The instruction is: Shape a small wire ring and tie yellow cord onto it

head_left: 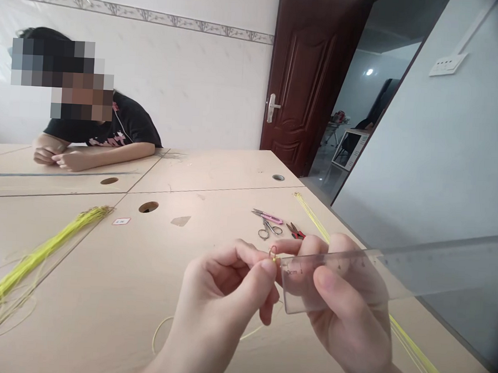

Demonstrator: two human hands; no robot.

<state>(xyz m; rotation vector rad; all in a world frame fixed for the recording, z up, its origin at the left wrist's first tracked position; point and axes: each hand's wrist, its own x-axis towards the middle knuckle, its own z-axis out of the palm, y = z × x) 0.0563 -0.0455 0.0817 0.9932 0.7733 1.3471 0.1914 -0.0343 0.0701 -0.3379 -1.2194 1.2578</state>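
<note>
Pinching a small red thread loop with a yellow base between thumb and forefinger, the left hand in the head view hangs above the pale wood-look table, toward its right edge. The right hand grips a clear plastic ruler near its zero end, thumb in front and fingers behind. The loop sits just beside that end; whether the two touch, I cannot tell. A thin pale yellow cord curves behind the left wrist.

Beyond the hands, toward the table's far right corner, lie pink-handled snips, silver metal scissors and red-and-black pliers. One bright yellow cord bundle runs along the right edge; a thicker yellow bundle slants across the left side. At the far edge a person in a black shirt leans on the table.

The likeliest trouble is misalignment: the ruler is held in the air, so a slight wrist tilt could shift its zero mark. The tiny loop could also slip or deform if the pinch loosens or tightens.
</note>
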